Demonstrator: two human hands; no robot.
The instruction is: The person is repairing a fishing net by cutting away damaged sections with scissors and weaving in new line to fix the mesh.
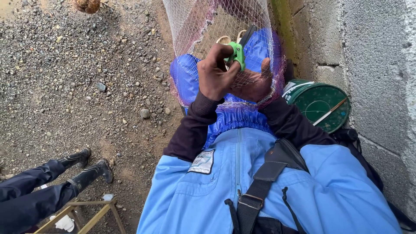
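Observation:
A fine white net with a pinkish edge hangs stretched in front of me over my blue-clad lap. My left hand is closed on a small green-handled tool, held against the mesh. My right hand sits just to its right, fingers pressed into the net and gripping it. Both dark sleeves reach forward from my light blue overall. A black strap crosses my chest.
A green bucket lid with a thin stick lying on it rests at the right, beside a grey block wall. Gravel ground spreads to the left. Another person's legs in black boots and a wooden frame are at bottom left.

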